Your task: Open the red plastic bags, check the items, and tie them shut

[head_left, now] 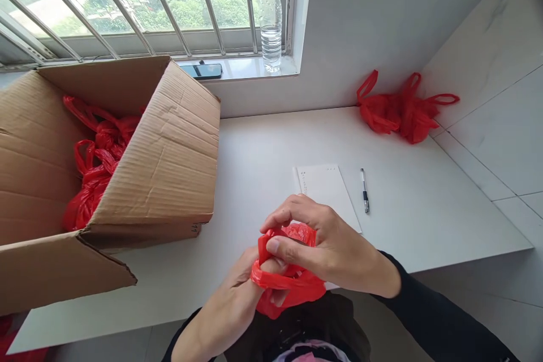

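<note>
Bag point(292, 288) of red plastic sits bunched between gripping left hand point(237, 300) and right hand point(326, 249).

Single head-worn view, looking forward and down from above the near edge of the white counter point(263, 141). Very close to both hands point(292, 260), low in centre frame. Facing a barred window point(127, 0) and grey wall beyond. Open brown cardboard box point(165, 147) at left, white tiled wall point(487, 124) at right. Lower edge probably showing the wearer's own dark clothing, too cropped to tell.
</note>
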A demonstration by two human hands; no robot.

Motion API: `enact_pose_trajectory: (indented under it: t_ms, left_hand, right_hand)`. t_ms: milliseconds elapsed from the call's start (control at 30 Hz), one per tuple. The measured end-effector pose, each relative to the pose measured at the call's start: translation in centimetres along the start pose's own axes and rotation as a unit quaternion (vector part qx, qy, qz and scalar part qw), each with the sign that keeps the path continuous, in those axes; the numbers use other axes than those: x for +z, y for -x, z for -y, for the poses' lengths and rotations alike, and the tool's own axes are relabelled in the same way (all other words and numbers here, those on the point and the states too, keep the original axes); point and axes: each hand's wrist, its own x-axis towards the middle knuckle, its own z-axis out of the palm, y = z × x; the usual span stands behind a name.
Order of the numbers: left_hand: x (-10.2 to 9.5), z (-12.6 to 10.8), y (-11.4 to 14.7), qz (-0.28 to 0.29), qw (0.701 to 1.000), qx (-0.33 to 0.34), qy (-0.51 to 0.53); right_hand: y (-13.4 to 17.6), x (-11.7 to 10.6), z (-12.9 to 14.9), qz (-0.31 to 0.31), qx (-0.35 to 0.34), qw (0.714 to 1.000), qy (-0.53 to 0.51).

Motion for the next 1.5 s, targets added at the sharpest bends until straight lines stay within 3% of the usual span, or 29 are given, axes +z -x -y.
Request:
enact_pose_trajectory:
  t_ms: [100,233,300,400,500,633,867,967,1067,1167,1233,1333,1500]
  left_hand:
    - [0.0,0.1,-0.3,0.026,0.992,0.001,0.126]
    - [-0.3,0.1,-1.3,0.041,0.932,0.012,0.359]
    - [-0.5,0.1,-1.8,0.031,0.909,-0.001,0.416]
    - [-0.8,0.1,-2.3,-0.016,0.904,-0.009,0.427]
    - [-0.9,0.2,-2.2,-0.041,0.925,0.014,0.379]
    - [-0.7,0.1,-1.9,-0.010,0.957,0.043,0.287]
    - [-0.7,-0.1,-1.7,0.015,0.988,0.072,0.136]
    - [-0.7,0.4,-1.6,-0.055,0.992,0.108,-0.020]
    - [-0.5,1.7,-1.8,-0.183,0.939,0.219,-0.192]
    - [-0.6,3.3,-2.5,-0.231,0.860,0.350,-0.291]
    - [-0.7,4.0,-3.0,-0.224,0.827,0.396,-0.331]
    - [-1.2,4.3,-3.4,-0.206,0.802,0.405,-0.387]
    - [-2.5,5.6,-2.4,-0.128,0.809,0.362,-0.445]
  right_hand:
    - [-0.2,0.3,-0.1,-0.048,0.019,0.998,-0.019]
    - [0.5,-0.1,0.0,-0.094,0.042,0.993,-0.061]
    - [1.1,-0.1,0.0,-0.080,0.026,0.995,-0.058]
    - [1.9,0.3,-0.5,-0.017,-0.040,0.999,0.005]
    - [2.3,0.5,-1.5,0.014,-0.045,0.996,0.071]
    - [2.2,0.3,-2.3,0.042,-0.024,0.993,0.110]
    - [0.1,-0.3,-3.8,0.066,-0.001,0.997,-0.035]
    - [-0.6,-0.2,-4.8,0.088,0.078,0.990,-0.076]
    - [-0.7,-0.1,-5.6,0.095,0.132,0.983,-0.088]
    - [-0.6,0.0,-6.3,0.173,0.125,0.972,-0.102]
    - [-0.6,0.3,-6.6,0.194,0.099,0.969,-0.116]
    - [-0.7,0.6,-6.6,0.146,0.076,0.979,-0.122]
    - [0.4,-0.7,-6.3,0.049,0.087,0.995,-0.024]
